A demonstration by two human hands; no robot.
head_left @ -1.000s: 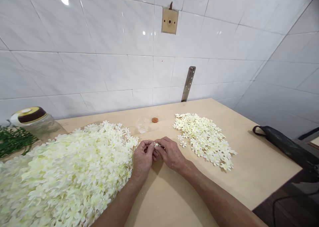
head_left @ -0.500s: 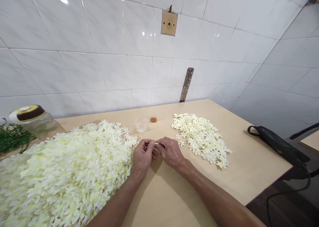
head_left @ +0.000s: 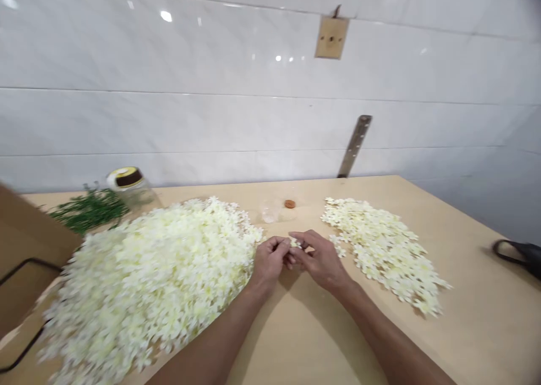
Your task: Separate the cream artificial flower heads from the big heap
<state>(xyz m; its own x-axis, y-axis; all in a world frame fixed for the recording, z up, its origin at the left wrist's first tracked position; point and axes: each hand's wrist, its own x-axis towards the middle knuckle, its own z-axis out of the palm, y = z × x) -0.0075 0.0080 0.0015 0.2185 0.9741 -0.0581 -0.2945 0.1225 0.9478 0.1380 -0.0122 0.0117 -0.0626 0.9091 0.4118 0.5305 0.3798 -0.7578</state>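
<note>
My left hand (head_left: 269, 264) and my right hand (head_left: 323, 261) meet over the table, fingertips close together. Between them shows a small white artificial flower (head_left: 295, 242), pinched by the fingers of both hands and partly covered by them. A large heap of white and pale yellow flowers (head_left: 169, 272) lies beside my left forearm. To the right of my right hand a smaller, flatter pile of the same flowers (head_left: 384, 249) is spread out, with a few loose ones at its near left edge. Just beyond my hands stand a small clear plastic cup (head_left: 270, 211) and a round brown object (head_left: 289, 203).
At the back left are a clear jar with a brown and yellow lid (head_left: 130, 182) and green plastic stems (head_left: 91, 209). A brown box-like panel (head_left: 29, 255) stands at far left. A metal strip (head_left: 355, 145) leans by the tiled wall. A black strapped item (head_left: 522, 252) lies far right.
My view has swung left, so everything appears further right. The flower between my fingers shows more plainly, and my right fingers have opened out a little around it.
</note>
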